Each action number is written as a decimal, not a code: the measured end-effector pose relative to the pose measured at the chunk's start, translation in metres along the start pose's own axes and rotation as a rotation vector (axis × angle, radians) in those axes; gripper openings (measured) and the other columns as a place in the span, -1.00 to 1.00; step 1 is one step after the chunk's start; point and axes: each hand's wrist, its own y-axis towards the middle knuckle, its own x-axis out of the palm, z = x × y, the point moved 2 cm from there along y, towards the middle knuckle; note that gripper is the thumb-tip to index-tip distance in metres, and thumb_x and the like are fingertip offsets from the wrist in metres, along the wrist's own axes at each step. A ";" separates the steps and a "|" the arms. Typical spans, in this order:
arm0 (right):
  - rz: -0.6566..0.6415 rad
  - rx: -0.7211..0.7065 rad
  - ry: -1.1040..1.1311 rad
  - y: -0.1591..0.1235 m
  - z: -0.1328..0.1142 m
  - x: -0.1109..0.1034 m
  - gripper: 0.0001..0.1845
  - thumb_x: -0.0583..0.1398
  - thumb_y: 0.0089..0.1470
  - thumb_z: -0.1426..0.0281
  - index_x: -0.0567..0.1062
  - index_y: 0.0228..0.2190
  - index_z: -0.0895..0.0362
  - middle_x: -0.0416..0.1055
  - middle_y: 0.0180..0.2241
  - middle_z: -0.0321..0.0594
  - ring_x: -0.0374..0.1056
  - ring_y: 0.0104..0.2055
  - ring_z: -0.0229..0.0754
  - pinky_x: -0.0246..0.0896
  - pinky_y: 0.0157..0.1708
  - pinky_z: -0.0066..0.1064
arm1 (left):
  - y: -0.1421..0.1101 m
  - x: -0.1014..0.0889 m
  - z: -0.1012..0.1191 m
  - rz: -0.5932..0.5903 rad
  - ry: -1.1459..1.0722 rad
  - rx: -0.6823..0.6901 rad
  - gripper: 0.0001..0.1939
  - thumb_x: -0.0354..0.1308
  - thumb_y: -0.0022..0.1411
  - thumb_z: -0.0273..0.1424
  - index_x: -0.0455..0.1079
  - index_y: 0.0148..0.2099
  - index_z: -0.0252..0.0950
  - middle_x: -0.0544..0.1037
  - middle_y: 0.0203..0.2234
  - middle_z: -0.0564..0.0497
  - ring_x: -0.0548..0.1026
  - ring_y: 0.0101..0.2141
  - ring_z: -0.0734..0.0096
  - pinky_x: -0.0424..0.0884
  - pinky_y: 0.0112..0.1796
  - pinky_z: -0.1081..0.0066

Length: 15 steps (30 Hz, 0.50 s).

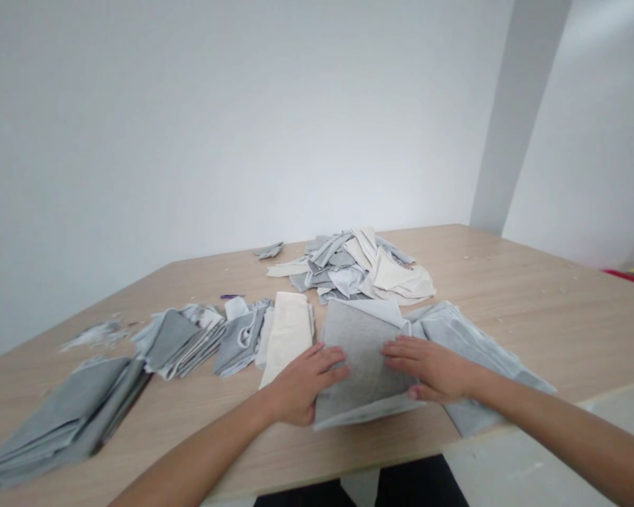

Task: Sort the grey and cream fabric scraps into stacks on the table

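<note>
A folded piece of grey fabric with a paler underside lies flat near the table's front edge. On its left side rests my left hand, fingers stretched out over the cloth. My right hand lies on the fabric's right side with its fingers extended, palm down. Partly behind my right hand and forearm, another light grey cloth spreads over the table. Just left of the grey piece is a folded cream cloth.
Folded grey stacks and a larger grey stack stand to the left. A loose heap of grey and cream scraps lies at the back. Smaller items are a purple tool, a grey scrap and white lint on the wooden table.
</note>
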 end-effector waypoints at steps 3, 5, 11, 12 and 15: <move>0.019 0.080 -0.040 0.009 0.015 0.002 -0.42 0.11 0.18 0.15 0.34 0.14 0.20 0.23 0.20 0.08 0.10 0.27 0.01 -0.02 0.23 -0.04 | 0.000 0.007 -0.002 0.003 -0.003 0.047 -0.37 0.11 0.02 -0.41 0.25 0.20 -0.20 0.29 0.21 -0.16 0.25 0.20 0.01 0.13 0.18 -0.03; -0.010 0.066 -0.067 0.016 0.024 0.003 -0.39 0.11 0.18 0.14 0.30 0.17 0.20 0.22 0.21 0.08 0.08 0.28 0.00 -0.05 0.25 -0.05 | -0.001 0.011 -0.004 0.032 -0.013 0.065 -0.40 0.09 0.05 -0.40 0.25 0.19 -0.22 0.32 0.20 -0.16 0.27 0.19 0.04 0.17 0.17 0.01; 0.015 0.133 -0.148 0.043 0.050 -0.002 -0.31 0.09 0.18 0.10 0.20 0.22 0.24 0.16 0.23 0.11 0.04 0.30 0.02 -0.17 0.28 -0.01 | -0.002 0.013 -0.007 0.080 -0.035 0.096 -0.48 0.06 0.15 -0.34 0.24 0.18 -0.23 0.36 0.17 -0.15 0.29 0.18 0.10 0.19 0.18 0.07; 0.014 0.153 -0.151 0.048 0.054 -0.004 -0.34 0.07 0.20 0.11 0.23 0.20 0.23 0.18 0.22 0.11 0.07 0.29 0.02 -0.17 0.27 0.01 | -0.002 0.012 -0.007 0.077 -0.038 0.094 -0.48 0.06 0.15 -0.33 0.23 0.18 -0.23 0.35 0.17 -0.15 0.29 0.18 0.10 0.19 0.18 0.06; 0.014 0.230 -0.142 0.064 0.066 -0.006 -0.45 0.01 0.25 0.13 0.30 0.14 0.20 0.26 0.18 0.07 0.15 0.24 0.01 -0.16 0.24 0.05 | -0.002 0.010 -0.007 0.054 -0.049 0.092 -0.46 0.07 0.14 -0.32 0.22 0.19 -0.23 0.34 0.18 -0.16 0.29 0.18 0.09 0.20 0.17 0.06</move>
